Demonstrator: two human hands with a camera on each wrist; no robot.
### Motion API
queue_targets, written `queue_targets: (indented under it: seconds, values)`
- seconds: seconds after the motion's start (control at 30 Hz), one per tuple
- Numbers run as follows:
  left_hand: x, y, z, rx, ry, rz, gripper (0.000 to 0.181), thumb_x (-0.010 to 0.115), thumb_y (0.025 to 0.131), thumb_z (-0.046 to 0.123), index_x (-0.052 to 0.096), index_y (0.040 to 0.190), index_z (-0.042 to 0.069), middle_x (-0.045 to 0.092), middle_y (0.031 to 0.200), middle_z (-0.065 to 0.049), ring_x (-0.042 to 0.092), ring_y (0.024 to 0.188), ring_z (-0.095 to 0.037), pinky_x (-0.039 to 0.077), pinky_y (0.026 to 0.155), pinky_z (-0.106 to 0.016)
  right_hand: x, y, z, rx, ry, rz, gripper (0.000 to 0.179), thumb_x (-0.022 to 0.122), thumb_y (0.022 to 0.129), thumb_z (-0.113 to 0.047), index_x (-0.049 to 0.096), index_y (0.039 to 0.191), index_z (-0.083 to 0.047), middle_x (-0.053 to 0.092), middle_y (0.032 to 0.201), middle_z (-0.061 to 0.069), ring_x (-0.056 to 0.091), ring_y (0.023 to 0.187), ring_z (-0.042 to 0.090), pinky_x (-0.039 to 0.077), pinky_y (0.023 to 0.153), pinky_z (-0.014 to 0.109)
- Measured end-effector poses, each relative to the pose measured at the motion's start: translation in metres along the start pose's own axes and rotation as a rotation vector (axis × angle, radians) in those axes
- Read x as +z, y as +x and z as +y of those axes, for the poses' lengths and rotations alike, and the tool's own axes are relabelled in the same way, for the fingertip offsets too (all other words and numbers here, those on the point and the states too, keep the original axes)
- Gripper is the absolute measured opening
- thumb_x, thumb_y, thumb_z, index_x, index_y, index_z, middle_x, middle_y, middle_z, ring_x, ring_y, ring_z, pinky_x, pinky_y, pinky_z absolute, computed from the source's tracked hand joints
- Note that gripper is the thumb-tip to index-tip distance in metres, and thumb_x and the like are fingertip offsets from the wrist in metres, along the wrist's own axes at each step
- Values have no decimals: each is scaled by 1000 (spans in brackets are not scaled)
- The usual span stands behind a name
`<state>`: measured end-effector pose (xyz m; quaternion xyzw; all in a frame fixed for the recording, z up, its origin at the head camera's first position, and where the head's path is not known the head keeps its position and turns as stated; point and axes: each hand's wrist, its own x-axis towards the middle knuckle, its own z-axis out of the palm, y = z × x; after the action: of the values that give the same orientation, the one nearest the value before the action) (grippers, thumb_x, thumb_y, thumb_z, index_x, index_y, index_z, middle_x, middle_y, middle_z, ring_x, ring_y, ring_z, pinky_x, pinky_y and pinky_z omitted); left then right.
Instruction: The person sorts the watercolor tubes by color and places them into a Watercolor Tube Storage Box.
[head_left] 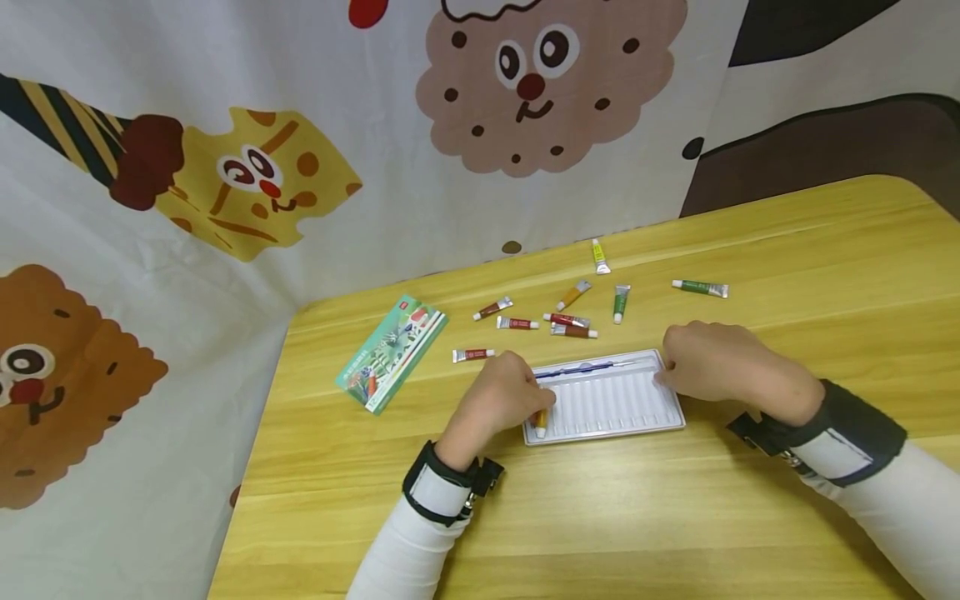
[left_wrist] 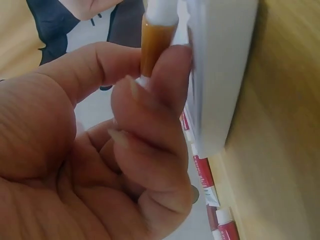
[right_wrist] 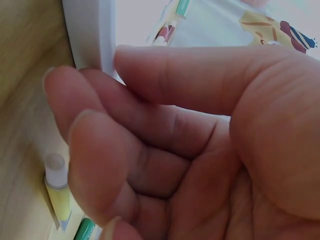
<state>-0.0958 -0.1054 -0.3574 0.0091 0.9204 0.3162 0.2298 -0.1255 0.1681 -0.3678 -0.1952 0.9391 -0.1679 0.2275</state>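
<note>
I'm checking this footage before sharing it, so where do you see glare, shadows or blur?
Head view: pale sheen on the table in front of the white tray, darker shadow below the right sleeve; left wrist view: the orange tube in the left hand looks soft; right wrist view: the white tray is washed out near the top, and the yellow tube looks blurred.

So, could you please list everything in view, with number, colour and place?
Table: 1, yellowish wood, foreground
Cloth: 1, white with prints, behind table
Tray: 1, white, on table
Brush: 1, blue, in tray
Held tube: 1, ochre, tray's left end
Loose tubes: 9, three red, two brown, two green, one yellow, one orange, on table
Box: 1, green, left of tray
Wristbands: 2, black, wrists
Sleeves: 2, white, forearms
Left hand: 1, pinching held tube
Right hand: 1, pinching tray's right edge
</note>
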Motion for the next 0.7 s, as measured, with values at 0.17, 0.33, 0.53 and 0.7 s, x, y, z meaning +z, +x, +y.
queue_targets:
  seconds: [0.17,0.33,0.53,0.7]
  values:
    - [3,3,-2,-13,-1,4,38,74,88,11,62,53,4,45,45,5,34,42,-9,23,42,-24,1,0,0,-5,1,0,28,74,96,-19,66,70,-14,43,59,-3,42,51,14,28,52,28]
    - [5,4,-2,-25,8,10,42,75,89,12,57,51,8,42,45,6,35,42,-10,23,41,-24,1,0,-1,-6,6,0,25,74,96,-18,68,73,-13,45,60,-2,43,52,14,29,52,28]
    - [7,5,-3,-28,28,16,41,75,88,11,57,52,7,45,45,5,36,42,-10,24,40,-24,1,0,-1,-7,5,3,24,74,97,-18,69,74,-13,46,61,-2,44,53,15,29,53,29]
    - [9,6,-3,-37,48,27,41,76,89,12,57,53,8,49,47,4,39,42,-11,26,40,-24,1,0,-1,-12,7,3,24,73,97,-18,69,73,-13,45,60,-2,43,52,15,29,52,29]
